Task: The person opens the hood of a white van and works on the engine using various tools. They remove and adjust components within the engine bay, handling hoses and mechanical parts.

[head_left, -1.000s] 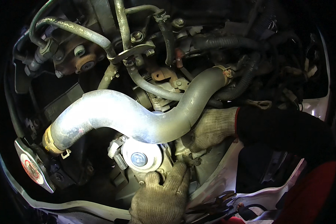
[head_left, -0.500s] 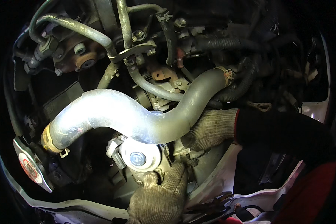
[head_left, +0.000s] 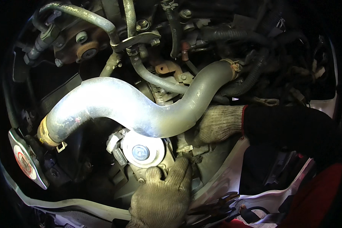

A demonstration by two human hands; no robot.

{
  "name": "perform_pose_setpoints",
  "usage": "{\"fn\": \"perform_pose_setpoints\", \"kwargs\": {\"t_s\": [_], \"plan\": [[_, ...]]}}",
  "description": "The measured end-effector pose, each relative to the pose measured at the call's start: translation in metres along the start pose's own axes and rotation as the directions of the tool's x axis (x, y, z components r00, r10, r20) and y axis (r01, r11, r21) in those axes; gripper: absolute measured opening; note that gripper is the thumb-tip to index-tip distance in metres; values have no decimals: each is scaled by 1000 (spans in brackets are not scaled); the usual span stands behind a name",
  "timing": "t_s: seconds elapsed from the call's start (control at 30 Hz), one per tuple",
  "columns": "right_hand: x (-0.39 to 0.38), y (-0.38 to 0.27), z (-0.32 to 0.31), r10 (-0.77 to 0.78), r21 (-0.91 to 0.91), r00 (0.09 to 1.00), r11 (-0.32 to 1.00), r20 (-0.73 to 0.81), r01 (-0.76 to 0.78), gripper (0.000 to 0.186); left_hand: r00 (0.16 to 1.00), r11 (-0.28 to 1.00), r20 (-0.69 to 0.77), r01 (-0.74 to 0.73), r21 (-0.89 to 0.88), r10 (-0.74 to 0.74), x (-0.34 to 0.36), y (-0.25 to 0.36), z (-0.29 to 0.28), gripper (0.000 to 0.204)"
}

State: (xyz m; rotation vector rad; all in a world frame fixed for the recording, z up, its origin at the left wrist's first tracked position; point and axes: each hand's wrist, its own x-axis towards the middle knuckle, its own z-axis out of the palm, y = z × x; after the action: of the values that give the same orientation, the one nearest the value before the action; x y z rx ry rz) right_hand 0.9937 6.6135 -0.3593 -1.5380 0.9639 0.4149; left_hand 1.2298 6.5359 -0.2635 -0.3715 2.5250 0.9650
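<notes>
A thick, S-bent grey hose (head_left: 140, 116) crosses the middle of an engine bay, with a yellowish clamp (head_left: 45, 132) at its left end and another clamp (head_left: 235, 68) at its far right end. Under its bend sits a round white cap (head_left: 132, 148) with a blue centre, on a metal housing. My left hand (head_left: 159, 201), in a knitted glove, is curled at the housing's near edge; what its fingertips hold is hidden. My right hand (head_left: 220, 123), also gloved, reaches in from the right beneath the hose. Its fingers are out of sight in the dark behind the hose.
Metal pipes (head_left: 83, 16) and a bolted bracket (head_left: 138, 41) lie at the far side. A radiator cap (head_left: 24, 161) stands at the left. Corrugated tubing (head_left: 235, 35) runs at the far right. The pale body edge (head_left: 79, 205) curves along the near side.
The whole engine bay sits slightly higher in the picture. Both hands keep about the same places against the hose and the housing.
</notes>
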Motion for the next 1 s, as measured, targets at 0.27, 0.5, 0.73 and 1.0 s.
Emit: {"fn": "perform_pose_setpoints", "kwargs": {"t_s": [0.27,0.5,0.73,1.0], "plan": [[3,1,2,233,248,971,939,52,-239,26,999,999,11,38,-15,-38,0,4,2,33],[9,1,6,-152,-214,987,967,-59,136,26,992,992,26,125,-23,-124,6,10,7,28],[15,-3,0,146,117,988,982,45,-150,33,965,966,49,258,-35,-256,15,21,15,25],[12,-4,-5,110,70,993,991,43,-112,41,947,953,132,300,-34,-293,20,21,7,22]]}}
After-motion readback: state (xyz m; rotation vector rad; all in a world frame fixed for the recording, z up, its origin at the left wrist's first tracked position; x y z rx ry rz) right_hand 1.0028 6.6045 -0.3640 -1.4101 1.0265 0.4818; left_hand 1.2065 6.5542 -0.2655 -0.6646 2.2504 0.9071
